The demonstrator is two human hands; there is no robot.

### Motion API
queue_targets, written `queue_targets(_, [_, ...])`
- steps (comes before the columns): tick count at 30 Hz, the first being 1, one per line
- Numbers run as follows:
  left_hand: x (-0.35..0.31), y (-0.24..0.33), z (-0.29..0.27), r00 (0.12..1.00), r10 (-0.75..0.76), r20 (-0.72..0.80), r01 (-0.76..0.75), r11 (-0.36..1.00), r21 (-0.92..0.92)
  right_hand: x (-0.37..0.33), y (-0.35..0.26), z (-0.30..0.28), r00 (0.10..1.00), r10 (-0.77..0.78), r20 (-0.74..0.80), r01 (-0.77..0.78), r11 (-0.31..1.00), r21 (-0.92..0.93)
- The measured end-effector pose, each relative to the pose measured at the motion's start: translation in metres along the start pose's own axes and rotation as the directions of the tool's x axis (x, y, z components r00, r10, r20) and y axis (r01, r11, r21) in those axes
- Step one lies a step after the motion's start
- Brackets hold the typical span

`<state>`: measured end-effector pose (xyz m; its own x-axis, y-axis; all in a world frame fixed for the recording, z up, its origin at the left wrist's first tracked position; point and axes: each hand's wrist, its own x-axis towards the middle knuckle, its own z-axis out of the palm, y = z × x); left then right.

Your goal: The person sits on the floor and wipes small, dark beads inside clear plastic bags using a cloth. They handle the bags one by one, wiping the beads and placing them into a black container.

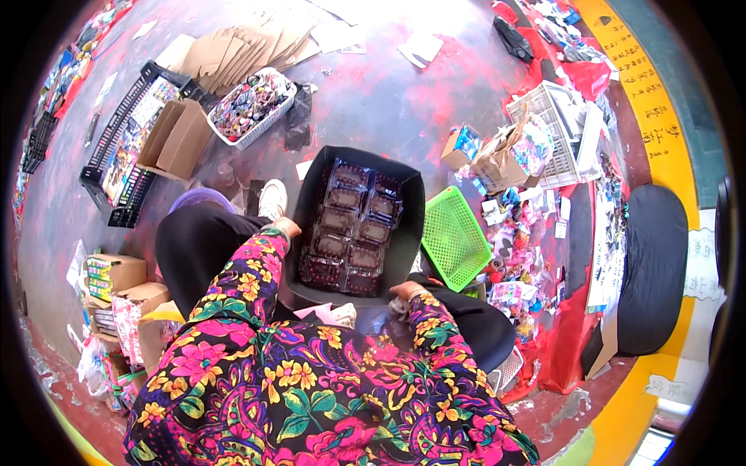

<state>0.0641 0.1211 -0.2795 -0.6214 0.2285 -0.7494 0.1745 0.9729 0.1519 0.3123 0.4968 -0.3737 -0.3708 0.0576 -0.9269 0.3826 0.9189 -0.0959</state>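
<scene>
A black tub (pixel 407 186) sits in front of me between my legs. Inside it, several dark packs in shiny clear plastic (pixel 336 222) lie in two columns. My left hand (pixel 287 226) is at the tub's left side, by its rim; its fingers are too small to make out. Close to the tub's near right corner is my right hand (pixel 406 290), with crumpled clear plastic (pixel 398 311) just below it. Whether that hand grips the plastic cannot be told. A bright green perforated basket (pixel 457 237) stands tilted right of the tub.
Far left, a white basket of small colourful items (pixel 252 109) stands near an open cardboard box (pixel 172 140), a black crate (pixel 116 194) and flattened cardboard (pixel 233 58). Small goods (pixel 521 264) are heaped at right, beside a white crate (pixel 544 116). Boxes (pixel 116 276) stand at left.
</scene>
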Motion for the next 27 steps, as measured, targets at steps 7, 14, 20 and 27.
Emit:
queue_targets(7, [0.057, -0.004, 0.065, 0.902, 0.385, 0.196, -0.4, 0.571, 0.717, -0.003, -0.056, -0.006, 0.88, -0.475, 0.006, 0.416, 0.764, -0.494])
queue_targets(14, [0.056, 0.016, 0.002, 0.926, -0.142, -0.351, -0.019, 0.908, -0.419, -0.071, -0.093, -0.095, 0.813, -0.438, -0.383, 0.268, 0.866, -0.422])
queue_targets(20, [0.114, 0.042, -0.065, 0.922, -0.15, -0.356, -0.027, 0.894, -0.448, -0.03, -0.092, -0.181, 0.911, 0.331, -0.246, 0.037, 0.528, 0.848])
queue_targets(27, [0.191, 0.091, -0.173, 0.915, -0.151, -0.374, -0.032, 0.898, -0.44, 0.016, -0.073, -0.294, 0.867, 0.412, -0.279, 0.159, 0.302, 0.94])
